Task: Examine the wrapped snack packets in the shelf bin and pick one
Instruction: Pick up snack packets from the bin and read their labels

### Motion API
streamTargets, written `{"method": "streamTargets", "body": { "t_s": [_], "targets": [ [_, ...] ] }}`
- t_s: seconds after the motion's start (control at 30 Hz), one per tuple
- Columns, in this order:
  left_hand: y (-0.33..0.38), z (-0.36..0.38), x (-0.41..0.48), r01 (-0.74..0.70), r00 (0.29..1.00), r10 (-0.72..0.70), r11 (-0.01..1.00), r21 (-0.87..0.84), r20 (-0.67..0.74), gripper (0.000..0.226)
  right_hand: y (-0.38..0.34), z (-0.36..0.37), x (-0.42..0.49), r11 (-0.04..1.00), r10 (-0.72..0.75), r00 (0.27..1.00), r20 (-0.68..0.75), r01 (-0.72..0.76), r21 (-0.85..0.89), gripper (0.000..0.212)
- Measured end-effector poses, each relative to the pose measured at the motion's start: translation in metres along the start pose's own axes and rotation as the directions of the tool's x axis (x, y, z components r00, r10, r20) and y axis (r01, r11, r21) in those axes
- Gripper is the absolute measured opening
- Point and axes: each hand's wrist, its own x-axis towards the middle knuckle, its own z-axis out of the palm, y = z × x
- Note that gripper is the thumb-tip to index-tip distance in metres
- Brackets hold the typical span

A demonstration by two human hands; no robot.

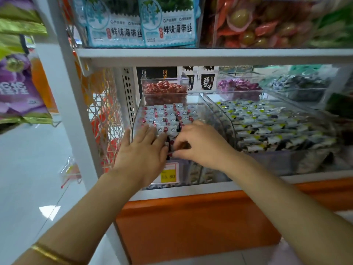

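Down at a shop's lower shelf, reaching in with both bare arms. Wears a gold bangle (47, 254) low on the left forearm. Leans over the orange base (191, 222) of the shelf unit and a yellow price tag (169, 175) fixed to the front of a clear bin (136, 121). Lays the left hand (142, 150) palm down on the near rows of snack packets (168, 115), with straight fingers (150, 132) slightly spread. Pinches a front packet (170, 149) between the thumb and curled fingers of the right hand (200, 144), just beside the left fingertips, at the bin's front edge. Cannot tell how far, if at all, raised off the rows. Finds the other white-and-red packets standing in tidy rows, filling the bin to its back wall. Faces, just right of it, a second clear bin (219, 115) packed with packets marked in black and yellow-green. Sees, behind the first bin, a smaller clear box (162, 98) of red-wrapped sweets, and to its right a heap of purple-wrapped sweets (236, 85). Has a white wire rack (107, 104) on the left of the shelf upright and purple bags (17, 88) hanging farther left. Looks up at the white upper shelf (210, 56), loaded with pale blue seaweed packs (168, 25) and orange-wrapped snacks (267, 28).
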Motion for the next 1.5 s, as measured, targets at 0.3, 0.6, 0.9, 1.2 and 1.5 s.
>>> {"method": "streamTargets", "body": {
  "t_s": [0.3,0.6,0.9,1.2,1.5],
  "targets": [
    [0.003,-0.001,-0.004,0.026,0.994,-0.042,0.988,-0.155,-0.105,0.056,0.01,0.004,0.0,0.973,0.1,0.983,-0.154,-0.064,0.222,0.012],
    [0.01,-0.031,-0.019,-0.053,0.921,-0.148,0.87,-0.49,-0.362,0.059,0.009,-0.032,-0.02,0.762,0.412,0.764,-0.497,0.01,0.647,0.013],
    [0.007,-0.032,-0.017,-0.078,0.95,-0.294,0.094,-0.993,-0.102,0.022,0.01,-0.029,-0.03,-0.115,0.612,0.79,-0.027,0.122,0.986,0.013],
    [0.004,-0.028,-0.012,-0.024,0.936,-0.351,-0.09,-0.996,0.009,0.027,0.019,-0.017,-0.031,-0.122,0.471,0.877,0.096,-0.043,0.992,0.015],
    [-0.003,-0.026,-0.003,-0.067,0.974,-0.224,-0.096,-0.993,-0.044,0.023,0.027,-0.013,-0.028,-0.05,0.546,0.836,0.045,-0.021,0.999,0.015]
  ]
}}
